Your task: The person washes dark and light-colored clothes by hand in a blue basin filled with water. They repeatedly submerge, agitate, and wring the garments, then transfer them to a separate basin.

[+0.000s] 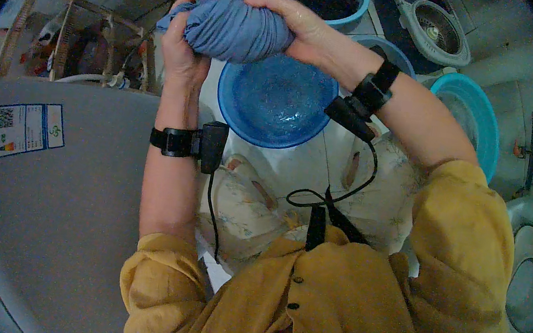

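A bunched, twisted blue cloth (243,29) is held up between my two hands at the top of the view. My left hand (186,47) grips its left end, with the thumb on the near side. Around its right end closes my right hand (296,28), some fingers hidden behind the cloth. Below and just beyond the cloth, a blue plastic basin (274,102) with water in it stands on the tiled floor. Both wrists carry black straps with small devices and cables.
Dark wet material lies in a light blue basin (364,3) at the top. Another blue basin (390,54), a turquoise basin (487,138) and a spin mop bucket (432,32) stand to the right. A grey appliance (67,207) with a label fills the left, below a rack (65,37).
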A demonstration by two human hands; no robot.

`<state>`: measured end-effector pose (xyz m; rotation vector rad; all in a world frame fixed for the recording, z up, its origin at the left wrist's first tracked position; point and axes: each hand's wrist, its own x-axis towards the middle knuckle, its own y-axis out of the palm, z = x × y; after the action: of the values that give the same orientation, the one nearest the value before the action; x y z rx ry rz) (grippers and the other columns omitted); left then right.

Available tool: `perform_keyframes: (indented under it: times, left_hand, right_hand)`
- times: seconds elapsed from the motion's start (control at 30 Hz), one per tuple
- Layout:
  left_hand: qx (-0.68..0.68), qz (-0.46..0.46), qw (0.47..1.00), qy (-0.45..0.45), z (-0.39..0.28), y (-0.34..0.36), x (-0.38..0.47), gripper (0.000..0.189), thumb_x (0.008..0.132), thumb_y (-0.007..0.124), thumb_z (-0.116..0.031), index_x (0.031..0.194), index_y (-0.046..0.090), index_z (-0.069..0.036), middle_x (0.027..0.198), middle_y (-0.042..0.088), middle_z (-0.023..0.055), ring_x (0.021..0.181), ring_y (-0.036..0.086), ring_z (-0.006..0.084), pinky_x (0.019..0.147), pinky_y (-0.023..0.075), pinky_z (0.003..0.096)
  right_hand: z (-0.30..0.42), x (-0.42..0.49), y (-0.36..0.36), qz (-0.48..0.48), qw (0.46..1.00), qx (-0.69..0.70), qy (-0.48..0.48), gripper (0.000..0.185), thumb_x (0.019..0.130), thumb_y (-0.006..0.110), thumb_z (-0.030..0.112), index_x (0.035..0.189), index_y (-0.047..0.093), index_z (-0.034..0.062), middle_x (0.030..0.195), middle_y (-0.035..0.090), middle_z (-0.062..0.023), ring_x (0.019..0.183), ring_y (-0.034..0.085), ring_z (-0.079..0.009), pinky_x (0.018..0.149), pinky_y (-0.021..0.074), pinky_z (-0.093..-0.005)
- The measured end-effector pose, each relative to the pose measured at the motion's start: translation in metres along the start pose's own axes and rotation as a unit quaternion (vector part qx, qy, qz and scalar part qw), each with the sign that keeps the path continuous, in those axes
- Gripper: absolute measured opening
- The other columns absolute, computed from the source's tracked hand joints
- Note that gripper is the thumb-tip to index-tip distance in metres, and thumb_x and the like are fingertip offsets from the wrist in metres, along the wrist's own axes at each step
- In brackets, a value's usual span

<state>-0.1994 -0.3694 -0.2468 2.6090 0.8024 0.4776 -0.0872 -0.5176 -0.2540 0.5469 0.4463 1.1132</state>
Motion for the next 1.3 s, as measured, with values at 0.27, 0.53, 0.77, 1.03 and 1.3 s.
perform_keyframes:
  times: [0.27,0.53,0.77,1.03,1.3]
  left_hand:
    - [-0.195,0.038,0.945,-0.260,0.003,0.009,-0.018,0.092,0.079,0.050,-0.076,0.138,0.039,-0.007,0.142,0.039,0.0128,0.128,0.041,0.0335,0.108,0.0312,0.0544]
    - [-0.156,-0.076,0.973,-0.154,-0.009,0.024,-0.007,0.043,0.090,0.050,-0.037,0.119,0.057,-0.007,0.114,0.063,0.0113,0.108,0.060,0.0262,0.097,0.0472,0.0427]
    - [0.127,-0.032,0.959,0.253,-0.035,0.050,-0.006,0.034,0.082,0.065,-0.011,0.112,0.057,0.003,0.109,0.066,0.0172,0.097,0.065,0.0275,0.089,0.0521,0.0395]
    - [0.441,0.092,0.814,0.368,-0.009,0.066,-0.049,0.026,0.062,0.071,0.000,0.087,0.066,-0.008,0.098,0.068,0.0083,0.084,0.065,0.0222,0.080,0.0511,0.0323]
    - [0.490,0.209,0.770,0.352,0.035,0.056,-0.071,0.024,0.051,0.070,-0.001,0.071,0.063,-0.011,0.086,0.063,0.0023,0.082,0.061,0.0232,0.071,0.0495,0.0330]
  right_hand:
    - [0.038,-0.009,0.010,0.016,0.608,-0.595,-0.526,0.039,0.074,0.075,0.030,0.096,0.058,0.0024,0.088,0.055,-0.0109,0.084,0.057,-0.0195,0.074,0.0474,-0.0329]
    - [0.038,-0.011,0.045,-0.010,0.741,-0.435,-0.512,0.038,0.077,0.074,0.031,0.097,0.059,0.0024,0.089,0.056,-0.0093,0.087,0.056,-0.0174,0.076,0.0467,-0.0311]
    - [0.051,-0.004,0.033,-0.039,0.940,-0.173,-0.292,0.027,0.089,0.063,0.029,0.096,0.062,0.0032,0.091,0.059,-0.0047,0.085,0.057,-0.0146,0.077,0.0437,-0.0275]
    - [-0.001,0.001,-0.003,0.006,0.998,-0.044,0.049,0.024,0.087,0.063,0.028,0.101,0.066,0.0089,0.100,0.067,-0.0046,0.091,0.065,-0.0152,0.081,0.0527,-0.0320]
    - [-0.038,0.017,-0.050,0.116,0.958,-0.198,0.172,0.013,0.090,0.059,0.023,0.086,0.065,0.0126,0.082,0.061,0.0031,0.075,0.057,-0.0062,0.063,0.0460,-0.0263]
